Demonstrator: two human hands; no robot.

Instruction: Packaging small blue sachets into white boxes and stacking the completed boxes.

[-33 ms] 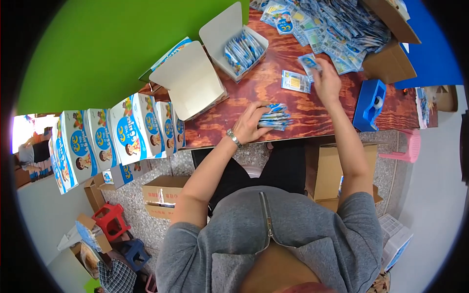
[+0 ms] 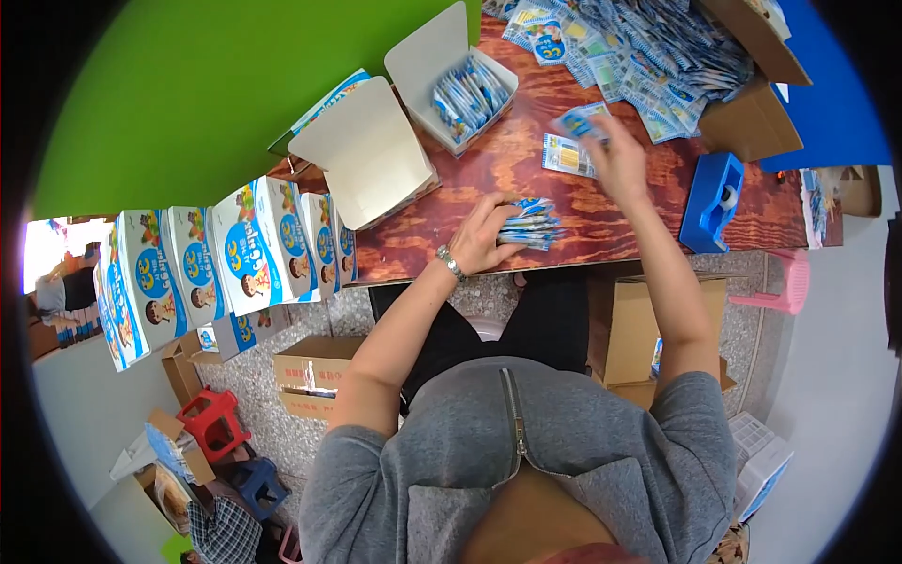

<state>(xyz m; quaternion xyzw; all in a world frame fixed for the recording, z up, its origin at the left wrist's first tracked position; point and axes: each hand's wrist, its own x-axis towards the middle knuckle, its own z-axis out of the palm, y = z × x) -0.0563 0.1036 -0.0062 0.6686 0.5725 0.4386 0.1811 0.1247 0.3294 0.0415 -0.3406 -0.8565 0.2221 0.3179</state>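
My left hand (image 2: 477,237), with a metal watch at the wrist, is closed round a small stack of blue-and-white sachets (image 2: 532,226) near the table's front edge. Farther to the right, my right hand (image 2: 618,162) pinches a single sachet (image 2: 575,120), slightly blurred by motion. Just below that one, a flat sachet (image 2: 566,155) with a yellow patch lies on the table, partly covered by the right fingers. A large heap of loose sachets (image 2: 648,66) spreads across the far right of the table.
An open white box (image 2: 454,139) holds a row of sachets; another open box (image 2: 371,155) stands nearer. Several printed boxes (image 2: 246,249) line the left. At right are a blue tape dispenser (image 2: 707,202) and a cardboard carton (image 2: 752,122). More cartons (image 2: 324,362) sit below the table.
My right hand has shifted slightly left with its sachet, which now hangs above the flat one. My left hand and its stack stay in place.
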